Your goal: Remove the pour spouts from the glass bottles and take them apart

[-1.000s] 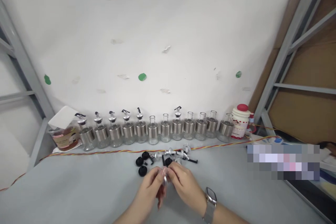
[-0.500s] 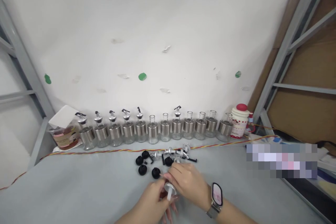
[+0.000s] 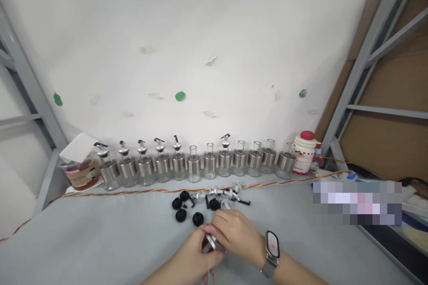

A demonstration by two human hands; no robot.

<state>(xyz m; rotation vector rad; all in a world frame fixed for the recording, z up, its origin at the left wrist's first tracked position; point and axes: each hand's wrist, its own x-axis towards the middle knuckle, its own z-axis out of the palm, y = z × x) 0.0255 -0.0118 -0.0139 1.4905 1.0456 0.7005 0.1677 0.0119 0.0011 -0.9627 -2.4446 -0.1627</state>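
My left hand [image 3: 192,258] and my right hand [image 3: 237,236] meet low in the middle of the grey table [image 3: 100,240]. Between their fingertips sits a small silver pourer cap [image 3: 210,244], gripped by both. The right wrist wears a watch [image 3: 271,246]. Just beyond the hands lie loose parts: black round stoppers [image 3: 198,219] and silver spout pieces [image 3: 227,194]. A row of glass bottles with steel bands [image 3: 194,167] lines the wall; some carry spouts, others stand bare-necked.
A red-yellow twisted cable [image 3: 140,192] runs across the table in front of the bottles. A bagged item [image 3: 82,173] sits at far left, a red-capped white jar [image 3: 306,152] at the right end of the row. Metal shelving [image 3: 368,53] stands on the right.
A black stopper has come to lie on the table by the others. My hands have drawn slightly nearer to me, and the silver cap has turned between the fingers.
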